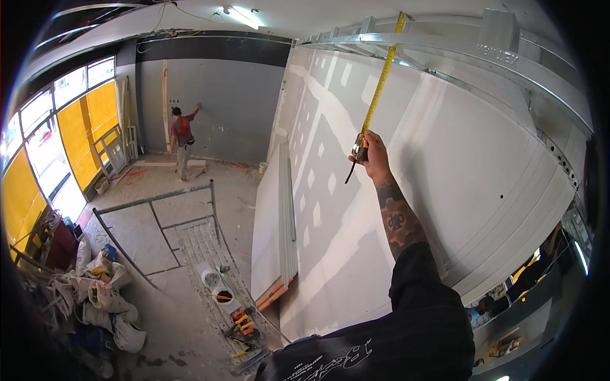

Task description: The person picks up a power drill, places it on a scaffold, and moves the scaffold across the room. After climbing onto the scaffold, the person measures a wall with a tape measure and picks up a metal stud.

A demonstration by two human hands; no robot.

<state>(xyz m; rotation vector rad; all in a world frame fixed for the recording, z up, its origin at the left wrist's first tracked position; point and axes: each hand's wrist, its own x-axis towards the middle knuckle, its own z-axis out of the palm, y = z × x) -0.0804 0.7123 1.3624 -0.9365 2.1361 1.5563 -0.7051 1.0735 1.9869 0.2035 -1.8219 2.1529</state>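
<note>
My right hand (375, 152) is raised in front of the partition wall, its fingers wrapped round a black and orange tape measure (361, 150). A dark strap dangles below the case. The yellow blade (380, 87) runs up from it, slightly tilted, and crosses in front of the curved metal stud framing (438, 42) near the ceiling. Whether the blade's end touches anything is too small to tell. Behind the hand stands the plasterboard wall (343, 184), patched with pale filler. My left hand is out of view.
Below, a perforated scaffold platform (194, 254) carries a white bucket (223, 296) and orange-handled tools (243, 322). A metal guard frame (152, 202) borders it. Full sacks (111, 286) lie at left. Another person (182, 136) stands at the far grey wall, one arm raised. Long panels (287, 216) lean nearby.
</note>
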